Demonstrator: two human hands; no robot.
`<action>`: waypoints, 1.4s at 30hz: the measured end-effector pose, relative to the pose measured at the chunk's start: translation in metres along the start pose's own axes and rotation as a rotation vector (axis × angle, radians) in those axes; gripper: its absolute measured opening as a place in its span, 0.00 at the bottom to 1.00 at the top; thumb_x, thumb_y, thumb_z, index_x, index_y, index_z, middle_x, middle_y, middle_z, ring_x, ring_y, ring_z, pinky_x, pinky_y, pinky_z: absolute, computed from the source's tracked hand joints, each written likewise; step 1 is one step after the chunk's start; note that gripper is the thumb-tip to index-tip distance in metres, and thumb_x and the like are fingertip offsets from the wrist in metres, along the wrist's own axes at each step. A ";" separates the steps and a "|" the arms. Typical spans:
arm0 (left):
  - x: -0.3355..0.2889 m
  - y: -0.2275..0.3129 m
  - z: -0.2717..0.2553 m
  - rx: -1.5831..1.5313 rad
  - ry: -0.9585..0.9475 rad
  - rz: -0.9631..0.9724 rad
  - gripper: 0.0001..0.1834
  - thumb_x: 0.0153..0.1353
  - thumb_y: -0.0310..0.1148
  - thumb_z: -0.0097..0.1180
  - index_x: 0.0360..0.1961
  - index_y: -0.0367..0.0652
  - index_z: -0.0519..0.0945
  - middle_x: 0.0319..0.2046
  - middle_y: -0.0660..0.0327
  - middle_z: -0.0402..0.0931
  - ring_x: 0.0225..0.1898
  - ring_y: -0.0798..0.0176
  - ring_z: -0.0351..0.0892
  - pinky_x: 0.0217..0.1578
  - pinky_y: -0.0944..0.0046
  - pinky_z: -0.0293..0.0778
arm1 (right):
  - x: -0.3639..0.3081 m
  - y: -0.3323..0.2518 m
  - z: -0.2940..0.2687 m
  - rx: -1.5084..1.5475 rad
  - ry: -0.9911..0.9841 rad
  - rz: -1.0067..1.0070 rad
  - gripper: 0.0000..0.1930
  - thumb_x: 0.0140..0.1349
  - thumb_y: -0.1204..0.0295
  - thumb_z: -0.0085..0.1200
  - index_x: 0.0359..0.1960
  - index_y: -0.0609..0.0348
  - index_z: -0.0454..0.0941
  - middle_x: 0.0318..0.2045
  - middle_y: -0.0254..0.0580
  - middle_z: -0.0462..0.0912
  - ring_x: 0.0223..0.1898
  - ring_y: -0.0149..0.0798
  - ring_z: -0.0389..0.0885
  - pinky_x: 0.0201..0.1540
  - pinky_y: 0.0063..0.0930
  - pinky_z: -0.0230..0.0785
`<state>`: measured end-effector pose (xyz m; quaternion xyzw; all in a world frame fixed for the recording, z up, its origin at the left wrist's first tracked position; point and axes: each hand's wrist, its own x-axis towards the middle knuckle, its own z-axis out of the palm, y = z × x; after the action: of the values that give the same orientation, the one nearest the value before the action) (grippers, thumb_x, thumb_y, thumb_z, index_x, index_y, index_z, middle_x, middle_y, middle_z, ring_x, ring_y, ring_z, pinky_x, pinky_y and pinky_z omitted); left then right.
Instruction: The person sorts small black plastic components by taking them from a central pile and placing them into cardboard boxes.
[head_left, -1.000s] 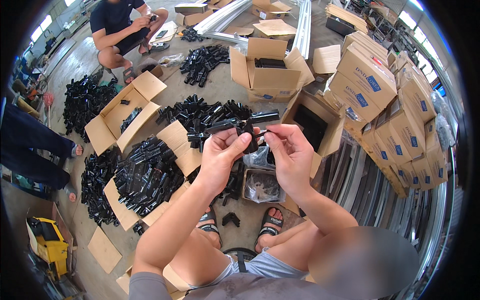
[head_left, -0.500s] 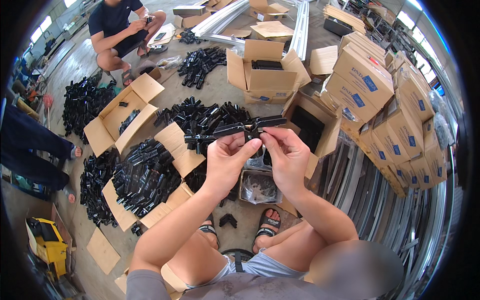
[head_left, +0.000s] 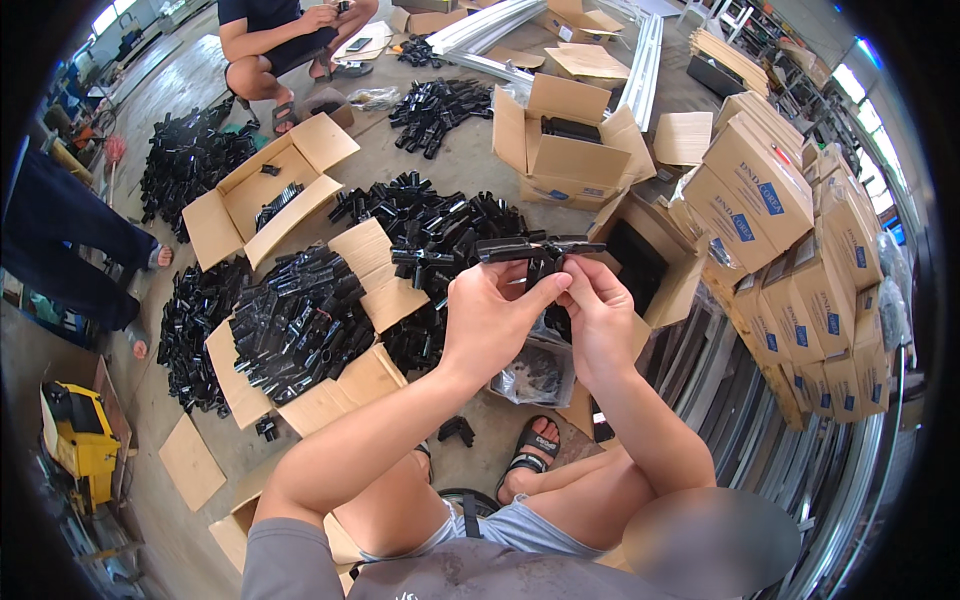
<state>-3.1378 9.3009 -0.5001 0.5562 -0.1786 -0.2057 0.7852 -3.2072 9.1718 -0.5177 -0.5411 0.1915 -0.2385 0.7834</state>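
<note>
Both my hands are raised in front of me around a black L-shaped corner connector (head_left: 510, 250), its two arms spread left and right. My left hand (head_left: 495, 315) pinches it from below near the middle, thumb pointing right. My right hand (head_left: 602, 315) has thumb and fingertips closed at the connector's centre and right arm; any small part between them is hidden. Beneath my hands stands a small box with a clear plastic liner (head_left: 530, 375) and small dark pieces in it. A similar black connector (head_left: 457, 431) lies on the floor by my feet.
A pile of black connectors (head_left: 445, 225) lies ahead, and another fills an opened carton (head_left: 300, 325) to the left. Open cardboard boxes (head_left: 575, 160) stand beyond. Stacked cartons (head_left: 760, 185) and metal bars (head_left: 700, 390) are on the right. A co-worker (head_left: 275, 45) squats at far left; another person's legs (head_left: 75, 240) are nearer.
The view has shifted, so the surroundings sit further right. My hands stay on the connector, which appears turned a little, with my right fingers closer to its middle.
</note>
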 end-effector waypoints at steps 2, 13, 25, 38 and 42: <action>0.000 0.000 -0.003 0.086 0.014 0.017 0.14 0.61 0.26 0.70 0.47 0.33 0.84 0.41 0.59 0.86 0.42 0.71 0.84 0.44 0.68 0.81 | -0.003 -0.003 0.003 0.060 -0.012 0.058 0.08 0.70 0.75 0.59 0.48 0.63 0.83 0.41 0.35 0.86 0.39 0.25 0.81 0.44 0.22 0.73; -0.005 0.000 0.001 0.316 0.079 0.007 0.16 0.58 0.28 0.72 0.46 0.31 0.85 0.37 0.57 0.88 0.37 0.72 0.84 0.40 0.68 0.81 | -0.006 0.014 0.004 0.186 0.066 0.187 0.06 0.72 0.73 0.57 0.46 0.60 0.80 0.44 0.34 0.84 0.43 0.27 0.80 0.50 0.27 0.75; -0.002 0.000 -0.008 0.232 0.077 -0.026 0.15 0.57 0.31 0.71 0.41 0.30 0.86 0.35 0.54 0.88 0.36 0.68 0.87 0.40 0.66 0.81 | -0.016 0.021 0.008 0.152 0.030 0.079 0.09 0.72 0.74 0.57 0.50 0.62 0.81 0.45 0.38 0.85 0.46 0.29 0.81 0.53 0.28 0.75; 0.001 0.015 -0.016 0.599 0.030 -0.083 0.22 0.55 0.36 0.73 0.45 0.29 0.86 0.37 0.48 0.88 0.38 0.63 0.89 0.41 0.63 0.82 | -0.019 0.017 0.005 0.282 -0.040 0.365 0.08 0.73 0.69 0.56 0.49 0.56 0.80 0.44 0.35 0.85 0.47 0.32 0.82 0.55 0.35 0.75; 0.001 0.015 -0.016 0.729 0.042 -0.055 0.27 0.53 0.43 0.74 0.45 0.29 0.86 0.37 0.46 0.88 0.38 0.58 0.90 0.41 0.61 0.82 | -0.018 0.021 0.003 0.244 -0.021 0.336 0.09 0.73 0.69 0.55 0.50 0.58 0.79 0.45 0.37 0.84 0.47 0.33 0.83 0.55 0.34 0.77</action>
<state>-3.1266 9.3178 -0.4910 0.8082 -0.2087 -0.1382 0.5331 -3.2165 9.1910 -0.5359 -0.4054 0.2404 -0.1203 0.8737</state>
